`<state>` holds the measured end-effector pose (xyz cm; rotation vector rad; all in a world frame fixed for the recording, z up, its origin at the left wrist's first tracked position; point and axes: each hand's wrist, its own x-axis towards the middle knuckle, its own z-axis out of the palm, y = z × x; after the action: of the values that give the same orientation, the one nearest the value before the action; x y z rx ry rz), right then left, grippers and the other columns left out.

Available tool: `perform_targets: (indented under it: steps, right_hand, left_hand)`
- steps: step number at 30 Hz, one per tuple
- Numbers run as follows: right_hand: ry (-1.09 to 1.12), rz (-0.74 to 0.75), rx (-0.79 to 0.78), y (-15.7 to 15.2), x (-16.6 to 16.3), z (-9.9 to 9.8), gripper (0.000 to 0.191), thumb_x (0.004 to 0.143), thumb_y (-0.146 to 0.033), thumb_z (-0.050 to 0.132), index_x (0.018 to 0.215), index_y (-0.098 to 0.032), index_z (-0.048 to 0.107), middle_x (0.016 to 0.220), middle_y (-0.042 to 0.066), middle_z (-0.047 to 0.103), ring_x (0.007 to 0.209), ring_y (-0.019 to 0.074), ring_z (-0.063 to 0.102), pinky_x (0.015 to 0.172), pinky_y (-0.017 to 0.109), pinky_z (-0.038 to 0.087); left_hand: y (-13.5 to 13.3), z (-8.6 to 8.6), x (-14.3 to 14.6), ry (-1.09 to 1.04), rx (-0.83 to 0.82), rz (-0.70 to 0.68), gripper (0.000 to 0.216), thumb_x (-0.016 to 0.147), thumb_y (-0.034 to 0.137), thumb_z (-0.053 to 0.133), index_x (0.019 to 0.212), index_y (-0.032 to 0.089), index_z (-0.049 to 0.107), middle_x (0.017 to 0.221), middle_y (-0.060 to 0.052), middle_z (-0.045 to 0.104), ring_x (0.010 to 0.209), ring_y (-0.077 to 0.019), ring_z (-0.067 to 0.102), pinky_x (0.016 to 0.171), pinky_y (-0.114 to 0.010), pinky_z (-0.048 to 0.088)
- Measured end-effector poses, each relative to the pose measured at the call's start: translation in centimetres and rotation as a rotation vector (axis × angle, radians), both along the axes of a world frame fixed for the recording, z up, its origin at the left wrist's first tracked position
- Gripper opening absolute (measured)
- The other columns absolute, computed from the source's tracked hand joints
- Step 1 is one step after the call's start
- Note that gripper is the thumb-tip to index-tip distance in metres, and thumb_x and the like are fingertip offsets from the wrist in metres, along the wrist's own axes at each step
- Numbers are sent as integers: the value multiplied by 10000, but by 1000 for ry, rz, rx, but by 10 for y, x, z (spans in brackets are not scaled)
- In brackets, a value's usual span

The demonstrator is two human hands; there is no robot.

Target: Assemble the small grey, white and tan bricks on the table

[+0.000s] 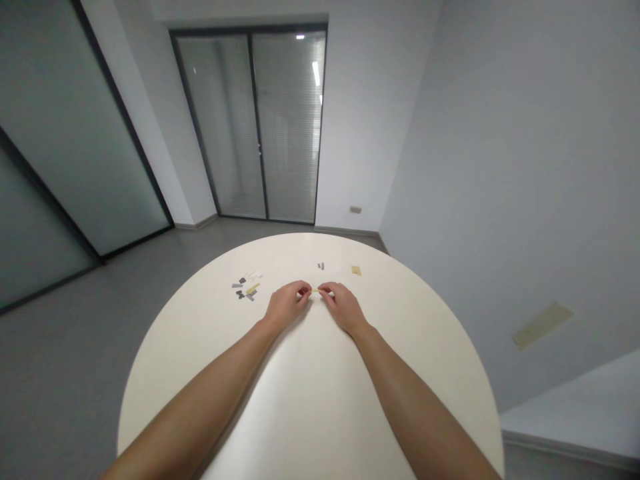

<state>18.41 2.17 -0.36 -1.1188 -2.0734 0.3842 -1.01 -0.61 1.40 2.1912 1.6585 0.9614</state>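
Observation:
Both hands meet near the middle of the round white table (pixel 320 387). A small, thin yellow strip (pixel 315 290) spans the short gap between my fingertips. My left hand (pixel 289 300) pinches its left end with thumb and fingers, and my right hand (pixel 343 305) pinches its right end. Too small to name for sure, the strip looks like a plastic building piece. Left of my left hand lies a loose cluster of small pieces: a yellow strip (pixel 253 289), a dark piece (pixel 243 280), a grey piece (pixel 237 286), and several others, some white.
Beyond my hands lie small grey pieces (pixel 321 266). Flat yellowish pieces (pixel 356 271) rest to the right. Behind the table stands a glass door (pixel 287 133) in a dark frame; a white wall (pixel 525 167) rises on the right.

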Motion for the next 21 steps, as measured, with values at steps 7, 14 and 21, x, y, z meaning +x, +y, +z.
perform_targets:
  steps: [7, 14, 21]
  right_hand:
    - [1, -1, -1, 2, 0, -2, 201, 999, -277, 495, 1099, -234, 664, 1116, 51, 712, 1052, 202, 613, 956, 353, 452]
    - [10, 14, 4, 4, 0, -5, 201, 996, -258, 505, 1102, -227, 672, 1121, 51, 715, 1061, 201, 614, 971, 352, 447]
    - [15, 38, 8, 5, 1, -5, 204, 991, -250, 512, 1108, -225, 678, 1121, 55, 717, 1058, 199, 619, 972, 351, 450]
  left_hand:
    - [1, -2, 0, 2, 7, 1, 192, 923, 305, 532, 999, 263, 704, 992, -1, 755, 870, -175, 679, 750, -275, 478]
    - [0, -2, -1, 18, 9, -9, 207, 930, 303, 526, 1010, 256, 711, 998, -5, 759, 883, -175, 684, 758, -268, 484]
    - [3, -6, -2, 18, 26, -16, 220, 918, 268, 541, 1045, 259, 720, 1038, -3, 761, 899, -174, 690, 800, -268, 493]
